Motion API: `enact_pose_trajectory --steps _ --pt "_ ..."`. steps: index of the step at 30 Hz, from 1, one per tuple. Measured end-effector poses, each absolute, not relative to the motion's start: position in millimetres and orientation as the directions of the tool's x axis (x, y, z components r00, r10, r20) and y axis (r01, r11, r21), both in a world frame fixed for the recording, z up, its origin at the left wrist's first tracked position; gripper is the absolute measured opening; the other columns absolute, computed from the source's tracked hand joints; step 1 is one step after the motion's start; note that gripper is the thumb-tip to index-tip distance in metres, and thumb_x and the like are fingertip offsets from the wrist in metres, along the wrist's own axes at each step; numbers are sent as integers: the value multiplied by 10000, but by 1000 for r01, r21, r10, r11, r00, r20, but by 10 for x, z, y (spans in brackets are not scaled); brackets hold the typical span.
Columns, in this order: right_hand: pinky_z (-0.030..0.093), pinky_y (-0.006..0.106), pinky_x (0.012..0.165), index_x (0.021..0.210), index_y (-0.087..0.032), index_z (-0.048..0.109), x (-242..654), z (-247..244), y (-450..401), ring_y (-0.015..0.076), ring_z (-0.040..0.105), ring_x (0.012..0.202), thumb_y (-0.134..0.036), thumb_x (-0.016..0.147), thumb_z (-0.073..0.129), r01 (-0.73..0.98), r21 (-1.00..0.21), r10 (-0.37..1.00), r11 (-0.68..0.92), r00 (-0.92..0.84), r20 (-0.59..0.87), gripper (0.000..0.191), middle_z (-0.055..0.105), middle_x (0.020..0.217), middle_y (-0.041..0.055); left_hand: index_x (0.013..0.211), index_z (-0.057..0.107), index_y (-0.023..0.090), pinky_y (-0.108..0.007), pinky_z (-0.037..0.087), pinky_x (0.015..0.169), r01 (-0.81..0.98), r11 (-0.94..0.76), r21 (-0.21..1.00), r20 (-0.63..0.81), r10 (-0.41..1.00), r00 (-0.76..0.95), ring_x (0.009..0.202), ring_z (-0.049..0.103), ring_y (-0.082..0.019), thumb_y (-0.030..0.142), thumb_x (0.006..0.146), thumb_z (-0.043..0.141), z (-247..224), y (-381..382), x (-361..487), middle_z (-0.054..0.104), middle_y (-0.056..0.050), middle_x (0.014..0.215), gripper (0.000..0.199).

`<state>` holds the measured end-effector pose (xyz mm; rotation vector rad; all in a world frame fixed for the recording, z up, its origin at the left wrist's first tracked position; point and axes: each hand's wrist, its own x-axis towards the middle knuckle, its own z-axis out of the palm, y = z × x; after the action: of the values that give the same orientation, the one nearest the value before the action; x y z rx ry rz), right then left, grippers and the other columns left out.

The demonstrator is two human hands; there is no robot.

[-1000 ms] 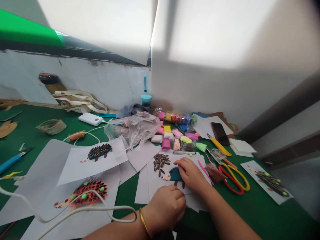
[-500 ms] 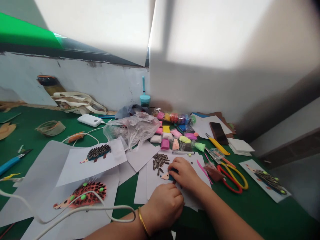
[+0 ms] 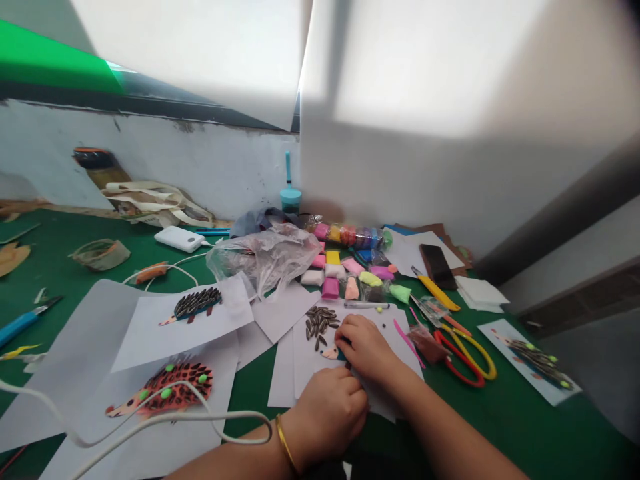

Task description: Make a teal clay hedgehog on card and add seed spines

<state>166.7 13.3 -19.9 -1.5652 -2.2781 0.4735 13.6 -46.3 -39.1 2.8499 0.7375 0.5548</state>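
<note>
A clay hedgehog (image 3: 330, 353) lies on white paper (image 3: 303, 380) in front of me, its pale face showing and its dark body mostly under my hands. My right hand (image 3: 367, 350) rests over the body from the right, fingers bent and drawn together at its upper side. Just below, my left hand (image 3: 331, 408), with a gold bangle at the wrist, is closed, its knuckles up and thumb side against the hedgehog's lower edge. Whatever either set of fingertips pinches is hidden. A pile of striped sunflower seeds (image 3: 320, 323) sits at the hedgehog's upper left.
Clay packets (image 3: 330, 289) and a pen (image 3: 367, 305) lie beyond the paper. Scissors (image 3: 470, 360) and a yellow cutter (image 3: 437, 290) are at right. Finished hedgehogs stand on sheets left, a pink one (image 3: 175, 390) crossed by a white cable (image 3: 225, 416). A plastic bag (image 3: 270, 257) lies behind.
Both hands stay almost where they were over the hedgehog; the right fingers shift very slightly. The view tilts a little. Nothing else visibly moves.
</note>
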Motion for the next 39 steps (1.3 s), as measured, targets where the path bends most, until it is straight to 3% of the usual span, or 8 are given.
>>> enact_pose_trajectory --steps 6,14,23,30,39 --pt "361 307 848 816 -214 701 1650 -196 134 176 540 939 -174 877 607 846 -420 941 328 -333 63 119 634 926 19 747 511 194 -329 325 591 440 -870 224 310 492 814 701 471 -172 243 861 571 -388 -459 137 571 -3 751 138" --pt "392 313 846 941 -227 714 1761 -147 104 177 552 928 -213 973 459 788 -504 934 353 -332 134 258 632 962 40 752 517 194 -329 359 607 437 -868 235 311 493 813 715 484 -174 245 879 553 -390 -471 126 571 -8 751 141" --pt "400 313 840 921 -232 712 1825 -171 111 186 555 926 -226 920 556 805 -496 944 327 -297 140 156 631 949 38 754 517 193 -323 364 620 431 -866 252 302 494 815 724 498 -173 228 878 550 -348 -468 128 577 -11 758 132" --pt "369 322 836 866 -243 724 1744 -180 136 192 552 925 -225 866 646 849 -423 948 316 -300 105 80 638 935 25 760 525 191 -315 375 617 439 -864 247 306 500 810 722 501 -170 221 872 561 -406 -472 134 576 -10 754 121" --pt "350 298 759 872 -211 671 1721 -144 116 183 552 840 -178 941 515 890 -316 944 327 -298 139 174 649 850 26 754 533 189 -319 391 614 431 -869 244 312 491 813 707 504 -171 222 867 562 -371 -465 129 580 -15 748 122"
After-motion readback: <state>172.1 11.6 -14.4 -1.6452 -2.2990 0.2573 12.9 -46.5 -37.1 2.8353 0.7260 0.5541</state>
